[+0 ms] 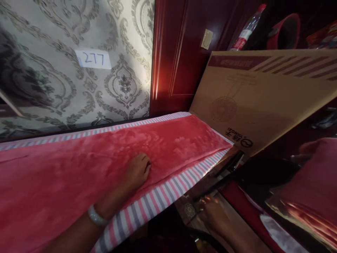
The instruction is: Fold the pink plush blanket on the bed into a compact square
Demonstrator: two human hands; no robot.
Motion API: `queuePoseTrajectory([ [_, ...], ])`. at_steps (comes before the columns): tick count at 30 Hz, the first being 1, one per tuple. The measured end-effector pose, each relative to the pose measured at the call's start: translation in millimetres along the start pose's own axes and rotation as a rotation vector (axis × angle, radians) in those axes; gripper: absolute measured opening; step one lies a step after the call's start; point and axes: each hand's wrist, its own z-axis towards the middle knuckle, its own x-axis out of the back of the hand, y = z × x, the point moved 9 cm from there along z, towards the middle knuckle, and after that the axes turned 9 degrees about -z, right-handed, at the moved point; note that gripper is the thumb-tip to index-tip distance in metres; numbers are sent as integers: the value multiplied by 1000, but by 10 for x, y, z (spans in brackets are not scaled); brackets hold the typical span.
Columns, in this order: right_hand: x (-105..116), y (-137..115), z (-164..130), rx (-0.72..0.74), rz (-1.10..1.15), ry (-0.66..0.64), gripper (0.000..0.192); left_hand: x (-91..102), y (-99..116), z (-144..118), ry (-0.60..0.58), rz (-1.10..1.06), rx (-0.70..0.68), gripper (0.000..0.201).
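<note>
Left hand (pixel 137 171) lies flat, unclenched, on red blanket (pixel 79 175) spread over bed w/ striped sheet (pixel 158 200). Right hand (pixel 214 214) hangs low, blurred, grip unclear. Risk: pressing palm drags blanket, bunching it.

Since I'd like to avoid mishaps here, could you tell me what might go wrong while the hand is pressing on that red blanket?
The cardboard box leans tilted at the end of the red blanket; a tug on the blanket might tip it. The left hand lies flat near the striped edge, so the fabric could slide off. The right hand hangs low in shadow and may bump unseen things.
</note>
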Motion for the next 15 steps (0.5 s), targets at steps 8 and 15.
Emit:
queuePoseTrajectory([
  [8, 82, 548, -35, -51, -364, 24, 23, -49, 152, -82, -178, 139, -61, 20],
  [15, 865, -190, 109, 109, -252, 502, 36, 76, 219, -334, -170, 285, -89, 35],
])
